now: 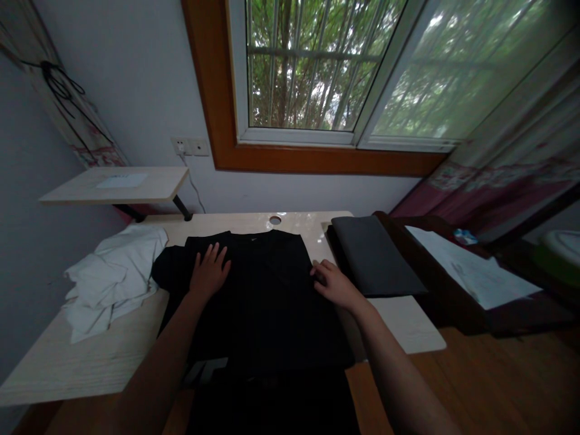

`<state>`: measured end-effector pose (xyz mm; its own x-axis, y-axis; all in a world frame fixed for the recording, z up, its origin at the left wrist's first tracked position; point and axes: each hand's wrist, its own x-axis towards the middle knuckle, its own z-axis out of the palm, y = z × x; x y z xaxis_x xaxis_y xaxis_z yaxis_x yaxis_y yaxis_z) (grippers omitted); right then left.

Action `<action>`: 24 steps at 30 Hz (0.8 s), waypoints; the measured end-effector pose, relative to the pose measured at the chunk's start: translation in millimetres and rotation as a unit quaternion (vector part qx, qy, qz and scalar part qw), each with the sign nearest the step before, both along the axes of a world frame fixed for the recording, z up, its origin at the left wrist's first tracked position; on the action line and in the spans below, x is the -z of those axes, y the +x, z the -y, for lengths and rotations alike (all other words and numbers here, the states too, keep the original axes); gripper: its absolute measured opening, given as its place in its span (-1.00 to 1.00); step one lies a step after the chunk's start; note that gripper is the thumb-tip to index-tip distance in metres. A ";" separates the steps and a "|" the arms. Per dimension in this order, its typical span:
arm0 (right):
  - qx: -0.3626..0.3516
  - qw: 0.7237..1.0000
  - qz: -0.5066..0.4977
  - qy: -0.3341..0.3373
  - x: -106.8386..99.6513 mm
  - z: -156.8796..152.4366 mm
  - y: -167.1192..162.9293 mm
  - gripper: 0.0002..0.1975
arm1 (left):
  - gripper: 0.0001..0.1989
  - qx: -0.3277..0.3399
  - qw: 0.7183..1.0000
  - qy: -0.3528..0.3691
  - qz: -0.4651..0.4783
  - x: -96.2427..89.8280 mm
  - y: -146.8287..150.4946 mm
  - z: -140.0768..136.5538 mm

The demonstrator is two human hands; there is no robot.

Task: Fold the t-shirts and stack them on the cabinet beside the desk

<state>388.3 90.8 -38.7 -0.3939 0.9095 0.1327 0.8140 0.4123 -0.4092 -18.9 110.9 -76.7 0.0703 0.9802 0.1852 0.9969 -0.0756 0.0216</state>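
A black T-shirt (267,296) lies spread on the light wooden desk (90,365), its neckline toward the wall. One sleeve sticks out at the left, while the right side shows a straight edge with no sleeve visible. My left hand (211,270) rests flat on the shirt's upper left part, fingers spread. At the shirt's right edge, my right hand (334,284) has its fingers curled toward the thumb, with dark cloth between them. The shirt's lower end hangs near the desk's front edge, where it blends into dark clothing.
A crumpled white cloth (115,275) lies on the desk's left side, near a small raised shelf (118,184). On the right sits a dark grey folder-like item (374,254). Beyond it, papers (471,269) lie on a dark brown surface. A window (326,66) is above the desk.
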 end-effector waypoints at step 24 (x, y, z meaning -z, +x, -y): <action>0.157 0.978 0.127 0.060 44.0 -67.9 -93.1 -0.30 | -0.42 0.006 1.000 0.002 0.023 0.8 10.9 4.1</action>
